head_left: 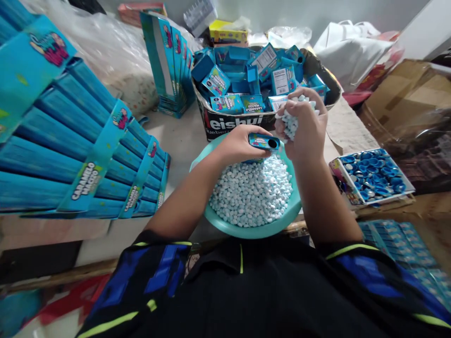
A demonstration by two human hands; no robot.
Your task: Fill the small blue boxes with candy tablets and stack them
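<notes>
My left hand (243, 143) is closed around a small blue candy box (260, 141), tilted so that a dark round hole shows at its right end. To its right, my right hand (306, 124) is wrapped round a handful of pale blue and white candies (294, 119), several of them showing between the fingers. Below both hands sits a turquoise basin (246, 232) heaped with the same small candies (250, 192). Part of another blue item shows under my left hand, mostly hidden.
Behind the basin stands a black carton (232, 123) full of blue boxes. Blue display cartons (95, 155) are stacked at left. A white-edged tray (378, 202) of blue caps lies at right, near a brown cardboard box (405, 103). White bags (348, 51) rest at the back.
</notes>
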